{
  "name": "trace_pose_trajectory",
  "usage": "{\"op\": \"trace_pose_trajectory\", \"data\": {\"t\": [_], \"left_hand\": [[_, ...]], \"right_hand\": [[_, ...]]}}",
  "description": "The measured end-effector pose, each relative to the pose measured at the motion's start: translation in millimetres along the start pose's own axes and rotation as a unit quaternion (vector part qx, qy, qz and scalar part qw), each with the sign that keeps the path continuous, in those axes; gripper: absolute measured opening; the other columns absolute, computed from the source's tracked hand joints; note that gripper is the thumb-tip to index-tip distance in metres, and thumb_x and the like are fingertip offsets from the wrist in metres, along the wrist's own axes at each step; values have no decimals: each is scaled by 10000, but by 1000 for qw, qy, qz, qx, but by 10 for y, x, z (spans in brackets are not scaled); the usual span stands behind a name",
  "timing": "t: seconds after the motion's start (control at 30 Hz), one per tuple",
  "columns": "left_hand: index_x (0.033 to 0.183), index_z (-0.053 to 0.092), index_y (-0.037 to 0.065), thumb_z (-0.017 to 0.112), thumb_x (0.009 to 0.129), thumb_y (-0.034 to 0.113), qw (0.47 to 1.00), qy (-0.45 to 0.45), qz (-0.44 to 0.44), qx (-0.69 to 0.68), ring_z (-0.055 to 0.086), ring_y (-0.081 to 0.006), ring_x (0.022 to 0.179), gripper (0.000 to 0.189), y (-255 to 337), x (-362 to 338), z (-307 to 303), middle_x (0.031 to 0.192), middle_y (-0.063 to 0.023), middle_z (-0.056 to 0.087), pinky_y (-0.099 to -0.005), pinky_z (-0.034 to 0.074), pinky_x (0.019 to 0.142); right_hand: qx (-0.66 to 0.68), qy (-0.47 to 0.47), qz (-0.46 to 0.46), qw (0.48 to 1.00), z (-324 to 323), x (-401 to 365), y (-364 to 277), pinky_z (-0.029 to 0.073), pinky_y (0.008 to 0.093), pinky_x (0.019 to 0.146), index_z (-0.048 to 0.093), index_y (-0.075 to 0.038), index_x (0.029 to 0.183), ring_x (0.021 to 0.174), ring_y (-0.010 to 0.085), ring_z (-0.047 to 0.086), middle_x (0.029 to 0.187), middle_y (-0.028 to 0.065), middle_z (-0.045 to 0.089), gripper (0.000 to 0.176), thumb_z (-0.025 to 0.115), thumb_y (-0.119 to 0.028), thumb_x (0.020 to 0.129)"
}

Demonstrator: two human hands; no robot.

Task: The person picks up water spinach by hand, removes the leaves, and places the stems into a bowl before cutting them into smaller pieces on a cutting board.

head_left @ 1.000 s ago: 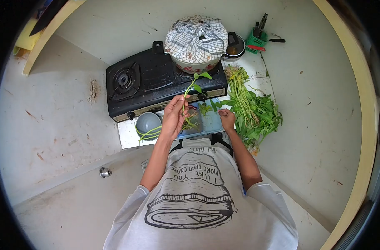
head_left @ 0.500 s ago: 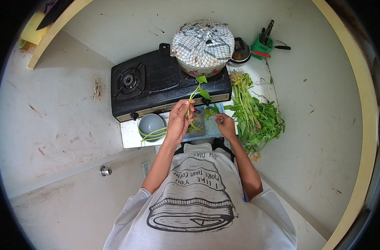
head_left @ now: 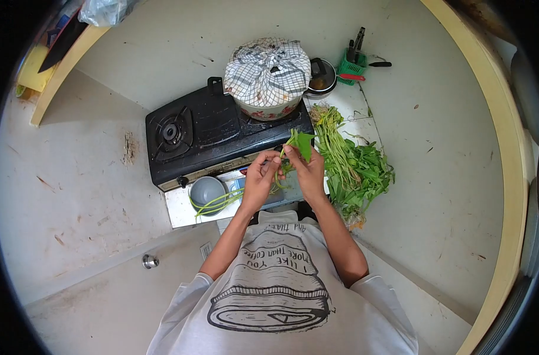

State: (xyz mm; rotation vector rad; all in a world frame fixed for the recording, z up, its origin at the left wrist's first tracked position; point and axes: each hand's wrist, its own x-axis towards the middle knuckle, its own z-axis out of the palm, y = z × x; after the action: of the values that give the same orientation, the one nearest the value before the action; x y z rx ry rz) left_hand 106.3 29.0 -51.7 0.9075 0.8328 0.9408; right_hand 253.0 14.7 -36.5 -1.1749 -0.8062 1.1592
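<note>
Both my hands meet over the counter just in front of the stove. Between them is a long green stalk with broad leaves [head_left: 305, 145], which looks like water spinach. My left hand [head_left: 260, 179] pinches the stalk, its fingers curled. My right hand [head_left: 307, 174] is closed with thumb and fingertips on the stalk close to the leaves. Below the hands lies a blue tray or board [head_left: 287, 192], partly hidden. On the left stands a grey bowl [head_left: 205, 189], with long bare green stems resting across it. A large bunch of the same greens [head_left: 364, 163] lies to the right.
A black two-burner stove [head_left: 219, 124] stands behind the hands. It carries a big pot [head_left: 269, 109] under a checked cloth [head_left: 263, 71]. Beside it are a small lidded pan [head_left: 321, 83] and a green basket [head_left: 349, 59] with utensils. A shelf [head_left: 50, 100] juts out upper left.
My right hand has moved up and left from over the tray to the stalk, beside my left hand. The leafy end is now lower, at the right fingertips. The camera view has shifted slightly.
</note>
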Motion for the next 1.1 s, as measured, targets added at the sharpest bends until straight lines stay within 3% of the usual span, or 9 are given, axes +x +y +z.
{"op": "trace_pose_trajectory", "data": {"t": [0.2, 0.43, 0.5, 0.63, 0.83, 0.93, 1.1], "left_hand": [[1180, 587, 2, 607, 1056, 87, 997, -26, 36, 59, 643, -115, 906, 152, 48, 14, 64, 1062, -53, 606, -332, 632, 809], [1134, 617, 16, 610, 1054, 100, 995, 23, -33, -93, 651, -131, 1004, 117, 57, 123, 120, 1074, -46, 636, -382, 643, 881], [1142, 621, 31, 617, 1052, 128, 990, 20, -66, -126, 656, -139, 1010, 132, 86, 143, 109, 1079, -48, 650, -383, 631, 912], [1131, 635, 47, 630, 1047, 143, 982, 19, -79, -168, 660, -128, 1003, 128, 25, 181, 94, 1076, -28, 658, -354, 603, 911], [1140, 642, 50, 638, 1045, 141, 979, 31, -89, -181, 647, -106, 948, 131, -73, 192, 149, 1059, -23, 663, -295, 565, 836], [1151, 644, 41, 634, 1047, 122, 969, 39, -96, -225, 639, -111, 948, 132, -211, 211, 76, 1050, -30, 666, -279, 546, 797], [1142, 647, 47, 633, 1045, 118, 952, 74, -82, -285, 626, -120, 902, 121, -103, 220, -15, 1015, -26, 658, -243, 530, 764]], "right_hand": [[5, -4, -21, 1000, -104, -36, 101, 516, 244, 749, 696, -17, 1064, 828, 65, 648, 927, 22, 717, 189, 731, -192, 1002], [44, 21, -22, 999, -83, -86, 198, 508, 242, 739, 702, -16, 1056, 824, 89, 645, 934, 36, 697, 165, 749, -153, 978], [-61, 24, -100, 993, -134, -68, 256, 506, 257, 740, 710, -8, 1036, 836, 112, 645, 938, 55, 678, 144, 754, -122, 960], [-131, 31, -145, 980, -142, -125, 167, 499, 281, 736, 720, 3, 1001, 858, 151, 648, 952, 86, 650, 104, 748, -64, 926], [-106, 40, -160, 981, -201, -155, 268, 498, 282, 724, 724, -4, 1011, 840, 157, 653, 943, 84, 660, 115, 734, -12, 897], [-197, 20, -182, 963, -257, -213, 131, 494, 272, 760, 713, 0, 1009, 880, 132, 638, 943, 64, 653, 102, 755, -26, 920], [-109, 60, -146, 981, -386, -255, 379, 487, 279, 717, 692, -9, 956, 830, 137, 640, 915, 70, 684, 65, 743, -28, 920]]}}
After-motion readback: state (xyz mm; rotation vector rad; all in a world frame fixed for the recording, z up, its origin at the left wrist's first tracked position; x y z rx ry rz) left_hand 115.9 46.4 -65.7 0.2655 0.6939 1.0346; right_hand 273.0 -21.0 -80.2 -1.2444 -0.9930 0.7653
